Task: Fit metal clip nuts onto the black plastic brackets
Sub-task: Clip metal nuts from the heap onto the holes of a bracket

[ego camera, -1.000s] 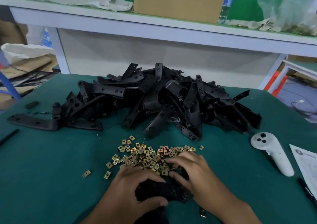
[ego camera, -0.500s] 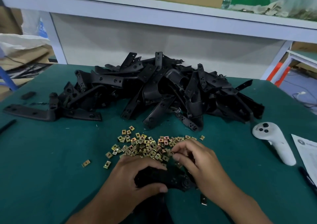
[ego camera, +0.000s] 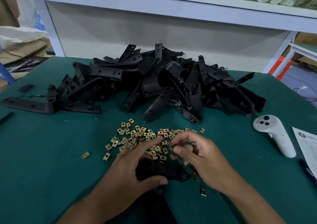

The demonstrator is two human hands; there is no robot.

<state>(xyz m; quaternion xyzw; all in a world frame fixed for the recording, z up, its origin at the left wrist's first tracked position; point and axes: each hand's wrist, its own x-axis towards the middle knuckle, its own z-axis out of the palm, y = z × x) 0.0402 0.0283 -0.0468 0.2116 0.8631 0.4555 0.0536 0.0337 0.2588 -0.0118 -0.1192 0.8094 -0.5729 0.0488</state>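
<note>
Green table (ego camera: 42, 155) under a white shelf (ego camera: 154, 2), and a big heap of brackets (ego camera: 163, 84) sat piled at the far side. In front of that heap was a scatter of clip nuts (ego camera: 140, 136), right in the middle. The left hand (ego camera: 130, 174) was curled around one bracket (ego camera: 164, 170) near the table's close edge, thumb under it, fingers stretched forward over the near edge of the nuts. The right hand (ego camera: 199, 157) was just beside it, fingers bent, pinching a nut (ego camera: 170, 145) at the fingertips above the scatter. So the held bracket lay between both hands, touching the left one. A few loose nuts lay off to the left and one by the right wrist. White controller (ego camera: 274, 134) and a paper (ego camera: 307, 148) sat off to the right.
</note>
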